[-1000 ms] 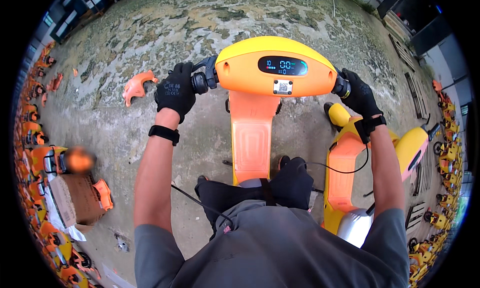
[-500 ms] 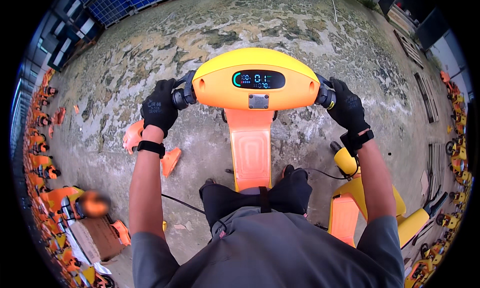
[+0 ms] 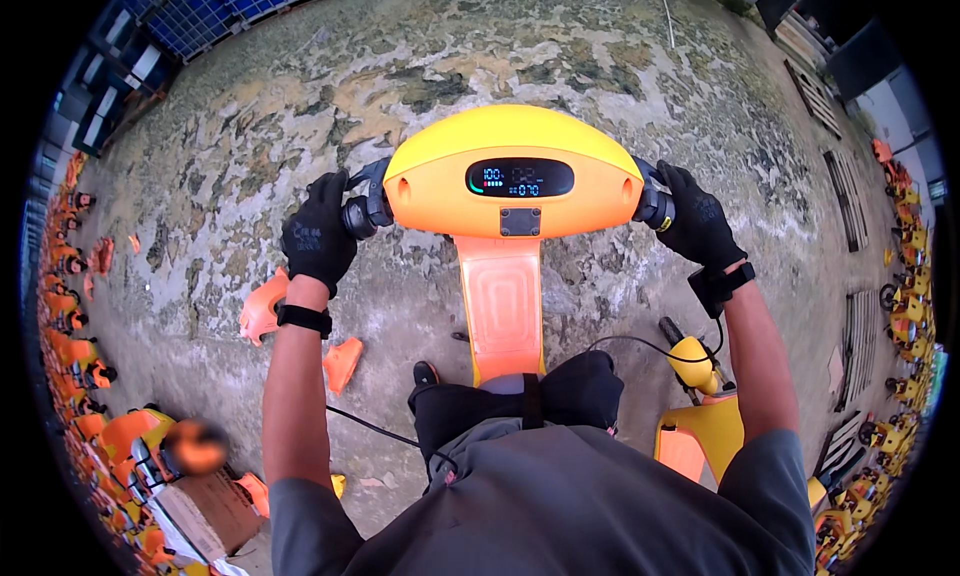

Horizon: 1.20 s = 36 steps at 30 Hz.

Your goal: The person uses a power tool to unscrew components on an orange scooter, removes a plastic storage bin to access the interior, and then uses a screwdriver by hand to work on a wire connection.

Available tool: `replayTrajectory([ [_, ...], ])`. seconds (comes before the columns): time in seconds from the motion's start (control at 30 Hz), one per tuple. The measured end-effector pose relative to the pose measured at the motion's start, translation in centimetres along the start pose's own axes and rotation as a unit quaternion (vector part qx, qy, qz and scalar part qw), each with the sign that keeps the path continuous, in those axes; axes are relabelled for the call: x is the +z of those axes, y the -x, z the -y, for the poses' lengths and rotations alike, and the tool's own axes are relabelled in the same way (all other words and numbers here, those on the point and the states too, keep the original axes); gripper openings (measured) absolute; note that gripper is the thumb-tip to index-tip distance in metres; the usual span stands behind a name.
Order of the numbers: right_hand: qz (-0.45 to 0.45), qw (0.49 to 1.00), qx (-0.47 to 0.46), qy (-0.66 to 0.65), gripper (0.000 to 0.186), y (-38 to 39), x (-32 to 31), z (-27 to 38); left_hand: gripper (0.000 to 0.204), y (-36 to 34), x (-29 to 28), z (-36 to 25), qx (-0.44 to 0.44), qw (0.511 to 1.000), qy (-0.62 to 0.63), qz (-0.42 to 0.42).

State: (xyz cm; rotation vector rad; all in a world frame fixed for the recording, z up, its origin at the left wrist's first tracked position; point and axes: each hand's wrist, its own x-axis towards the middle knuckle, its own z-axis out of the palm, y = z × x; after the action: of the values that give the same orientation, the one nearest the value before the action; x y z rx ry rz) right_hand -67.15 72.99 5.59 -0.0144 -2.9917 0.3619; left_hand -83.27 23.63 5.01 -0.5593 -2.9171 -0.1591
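Note:
In front of me stands a yellow and orange electric scooter with a wide rounded handlebar cover. A dark oval display glows on the cover, above a small square plate. My left hand, in a black glove, is wrapped round the left handlebar grip. My right hand, gloved alike, closes on the right handlebar grip. Each hand has fingers toward the lever before it; whether the levers are pressed I cannot tell. The orange front panel runs down between my legs.
Another yellow and orange scooter is close at my right. Loose orange panels lie on the concrete at left, with a cardboard box farther back. Rows of scooters line both sides; wooden pallets lie at right. Blue caged containers stand far left.
The floor and the scooter at right have shifted in view as I moved along. The display's figures differ. My left shoe now shows out to the side of the scooter; both hands keep their grips.

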Motion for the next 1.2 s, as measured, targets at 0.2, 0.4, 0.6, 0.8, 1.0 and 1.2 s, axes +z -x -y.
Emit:
replayTrajectory([
  [0.2,0.007,1.000,0.011,0.016,0.086,-2.9,0.3,-1.0,0.076,-3.0,1.2,0.6,0.011,1.000,0.000,-0.024],
  [0.4,-0.001,1.000,-0.007,0.011,0.088,-2.7,0.5,-1.3,0.078,-2.4,1.6,1.0,0.011,0.999,-0.010,-0.032],
  [0.6,-0.002,1.000,0.001,0.007,0.085,1.1,0.0,-0.3,0.079,1.3,0.3,-0.4,-0.003,1.000,-0.012,-0.020],
  [0.8,-0.007,1.000,-0.003,0.017,0.086,8.3,0.0,0.9,0.079,8.2,-1.0,-1.1,0.016,0.999,-0.009,-0.046],
  [1.0,-0.033,0.999,-0.029,0.000,0.084,17.5,-0.7,3.0,0.083,17.5,-3.0,-2.6,0.010,0.999,-0.014,-0.047],
  [1.2,-0.048,0.999,-0.013,-0.013,0.079,29.6,-1.6,6.8,0.077,29.2,-6.1,-5.1,0.012,0.999,-0.008,-0.043],
])
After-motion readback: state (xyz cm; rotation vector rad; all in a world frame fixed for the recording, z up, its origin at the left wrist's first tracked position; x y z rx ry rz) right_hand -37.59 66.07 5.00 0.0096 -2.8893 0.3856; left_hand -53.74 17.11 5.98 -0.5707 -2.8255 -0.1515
